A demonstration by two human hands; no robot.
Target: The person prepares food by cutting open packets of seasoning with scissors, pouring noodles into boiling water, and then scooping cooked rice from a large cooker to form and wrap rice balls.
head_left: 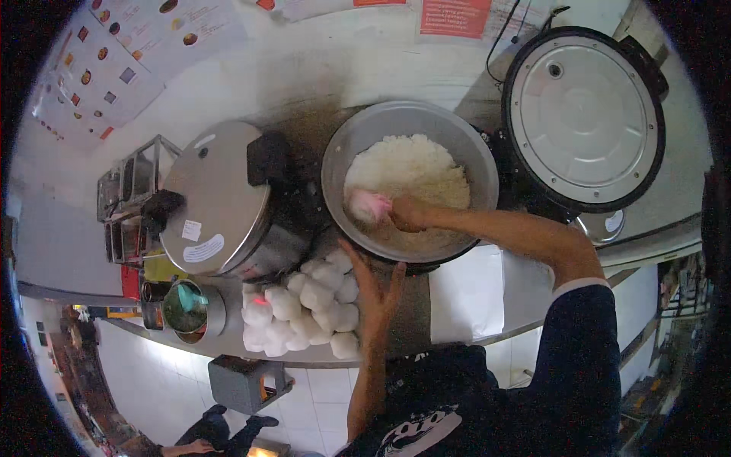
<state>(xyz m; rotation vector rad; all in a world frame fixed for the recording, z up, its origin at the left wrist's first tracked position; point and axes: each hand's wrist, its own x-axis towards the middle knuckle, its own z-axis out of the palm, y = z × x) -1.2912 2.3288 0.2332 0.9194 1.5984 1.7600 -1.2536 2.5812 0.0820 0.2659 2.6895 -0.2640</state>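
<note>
A large open rice cooker pot [343, 164] holds a heap of white cooked rice [407, 171]. My right hand [407, 213] reaches into the pot and grips a pink rice scoop [369, 204] pressed into the rice. My left hand [375, 289] lies open and flat on the counter just below the pot's near rim, fingers spread. Right beside it, to the left, sits a pile of several white wrapped rice portions [304, 308].
A closed steel rice cooker [221, 202] stands left of the pot; the open pot's round lid [585, 118] stands raised at the right. A small steel bowl [190, 308] with green contents and metal condiment trays [126, 202] sit at the left. White paper [466, 293] lies on the counter.
</note>
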